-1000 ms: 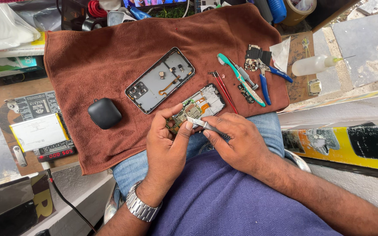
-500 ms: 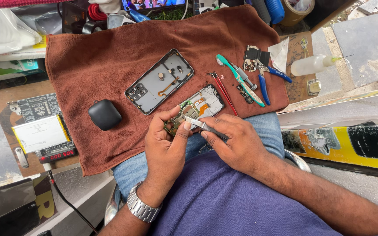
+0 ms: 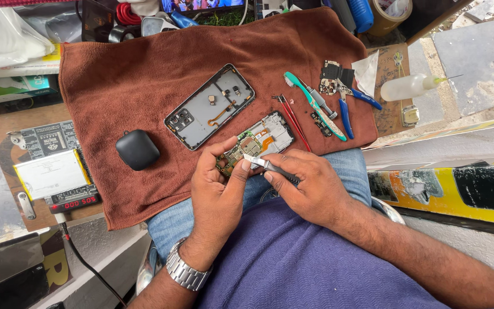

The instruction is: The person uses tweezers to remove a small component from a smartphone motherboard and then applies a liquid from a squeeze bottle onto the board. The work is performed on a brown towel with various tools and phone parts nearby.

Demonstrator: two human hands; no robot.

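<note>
Two bare hands work over a brown towel (image 3: 144,80) spread across a lap in jeans. Left hand (image 3: 219,189), with a metal watch (image 3: 187,270) on its wrist, grips the near end of an opened phone (image 3: 257,140) between thumb and fingers; the phone's circuit board faces up and its far end rests on the towel. Right hand (image 3: 310,186) pinches metal tweezers (image 3: 264,164), whose tip touches the board beside the left thumb. Just beyond the phone lies a grey back cover (image 3: 210,107), inside up. A black case (image 3: 137,149) sits on the towel to the left. To the right lie red probes (image 3: 293,119), a teal brush (image 3: 314,105) and blue pliers (image 3: 347,106); off the towel rests a clear needle-tipped bottle (image 3: 407,87).
</note>
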